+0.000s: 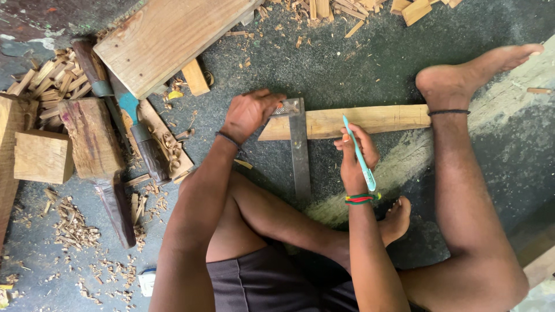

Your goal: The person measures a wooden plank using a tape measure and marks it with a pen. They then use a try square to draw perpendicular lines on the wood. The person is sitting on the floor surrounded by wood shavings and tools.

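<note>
I sit on the floor with a narrow wooden strip (381, 119) lying in front of me, its right end under my foot (462, 78). A metal try square (299, 151) lies across the strip's left end, blade pointing toward me. My left hand (250, 112) presses down on the square's stock at the strip's left tip. My right hand (355, 155) holds a light teal pen (359, 155) with its tip touching the strip just right of the blade.
A wide plank (167, 37) lies at the top left. Wooden blocks (43, 156) and a dark block (89, 137) sit at left beside hand tools (136, 124). Wood chips and shavings (75, 228) litter the dark floor. Offcuts (413, 10) lie at the top.
</note>
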